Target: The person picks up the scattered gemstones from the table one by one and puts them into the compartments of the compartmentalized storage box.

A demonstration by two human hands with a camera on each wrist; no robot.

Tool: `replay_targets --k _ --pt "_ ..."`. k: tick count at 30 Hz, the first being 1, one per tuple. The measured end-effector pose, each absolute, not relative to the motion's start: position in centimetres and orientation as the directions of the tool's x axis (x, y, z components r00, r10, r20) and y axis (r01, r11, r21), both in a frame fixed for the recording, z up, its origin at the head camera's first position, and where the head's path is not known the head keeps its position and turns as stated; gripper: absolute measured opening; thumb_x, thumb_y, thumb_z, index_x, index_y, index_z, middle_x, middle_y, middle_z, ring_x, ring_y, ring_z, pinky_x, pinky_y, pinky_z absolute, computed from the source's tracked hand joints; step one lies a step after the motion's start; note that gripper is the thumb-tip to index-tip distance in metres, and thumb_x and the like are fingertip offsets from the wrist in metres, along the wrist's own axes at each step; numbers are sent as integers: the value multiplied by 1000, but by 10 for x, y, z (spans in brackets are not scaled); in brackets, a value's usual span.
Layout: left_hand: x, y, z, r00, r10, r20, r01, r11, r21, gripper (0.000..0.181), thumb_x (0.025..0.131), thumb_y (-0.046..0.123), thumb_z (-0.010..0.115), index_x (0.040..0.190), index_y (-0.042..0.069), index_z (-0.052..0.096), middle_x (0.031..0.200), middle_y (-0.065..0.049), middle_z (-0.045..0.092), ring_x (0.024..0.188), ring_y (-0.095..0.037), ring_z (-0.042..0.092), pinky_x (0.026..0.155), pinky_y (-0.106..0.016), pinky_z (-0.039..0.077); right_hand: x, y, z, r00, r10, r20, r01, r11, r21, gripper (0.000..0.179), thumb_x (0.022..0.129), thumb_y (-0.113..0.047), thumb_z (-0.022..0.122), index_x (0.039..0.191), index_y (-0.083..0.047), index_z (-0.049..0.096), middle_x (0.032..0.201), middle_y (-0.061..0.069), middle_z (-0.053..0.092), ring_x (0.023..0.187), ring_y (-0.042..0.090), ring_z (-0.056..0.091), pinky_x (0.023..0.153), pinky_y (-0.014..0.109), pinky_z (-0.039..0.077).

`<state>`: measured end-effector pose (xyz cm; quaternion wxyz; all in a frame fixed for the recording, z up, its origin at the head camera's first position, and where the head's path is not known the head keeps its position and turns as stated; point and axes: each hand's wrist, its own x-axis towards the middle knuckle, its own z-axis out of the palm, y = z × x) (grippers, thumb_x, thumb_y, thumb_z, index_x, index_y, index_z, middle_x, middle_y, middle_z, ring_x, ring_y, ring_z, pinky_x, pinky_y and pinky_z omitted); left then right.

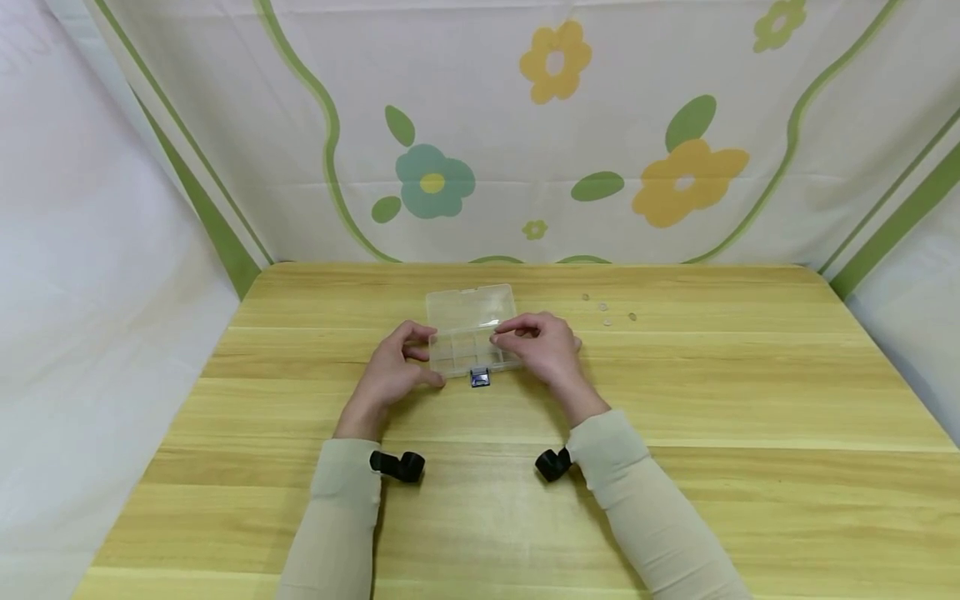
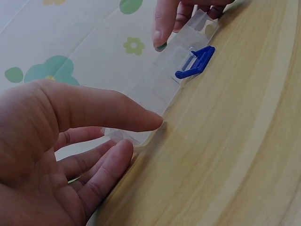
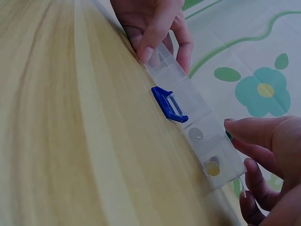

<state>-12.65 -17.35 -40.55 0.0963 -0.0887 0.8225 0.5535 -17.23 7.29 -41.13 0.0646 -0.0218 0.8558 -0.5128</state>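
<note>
A clear plastic compartment box (image 1: 442, 352) lies on the table with its transparent lid (image 1: 467, 308) raised at the back. Its blue latch (image 2: 201, 63) hangs at the front edge. My left hand (image 1: 392, 367) grips the left end, thumb at the front edge and fingers around the side. Above the right-hand compartments, my right hand (image 1: 546, 348) pinches a small dark disc (image 3: 229, 134) between thumb and forefinger, mostly covered by the fingertips. Inside the box, a silvery disc (image 3: 195, 133) sits in one compartment and a yellowish disc (image 3: 213, 168) in the end one.
Several small coin-like discs (image 1: 603, 307) lie on the wooden table (image 1: 712, 392) to the right of the box. A white curtain with printed flowers (image 1: 510, 142) hangs behind the table's far edge. Each sleeve carries a black wrist camera (image 1: 552, 465).
</note>
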Motion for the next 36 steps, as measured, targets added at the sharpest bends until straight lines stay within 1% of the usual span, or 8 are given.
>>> replay_targets --k 8,17,27,36 --pt "-126 -173 -405 -965 -38 -260 -255 371 893 72 77 -8 87 141 14 62 146 -10 60 123 -31 56 99 -40 48 -169 71 -411 -992 -101 -69 11 489 -872 17 88 -33 89 103 -25 86 109 1 70 108 22 60 111 57 18" --pt "-127 -173 -405 -966 -36 -257 -252 377 891 72 77 -8 86 142 13 61 147 -11 60 124 -32 56 99 -39 48 -169 69 -414 -994 -104 -38 -21 513 -858 19 89 -31 88 107 -27 87 113 3 69 116 27 54 112 58 19" --pt "-126 -173 -404 -965 -35 -260 -253 382 889 72 78 -8 86 142 13 61 147 -11 60 124 -32 57 100 -41 48 -168 68 -414 -993 -111 -36 -25 505 -863 20 90 -31 87 109 -26 86 116 4 69 119 28 52 113 59 18" --pt "-127 -172 -406 -965 -36 -260 -254 379 890 72 77 -8 86 142 14 61 147 -10 60 123 -31 56 99 -40 48 -169 69 -415 -993 -116 -35 -28 506 -862 20 91 -31 87 110 -25 86 115 6 68 118 28 52 114 59 19"
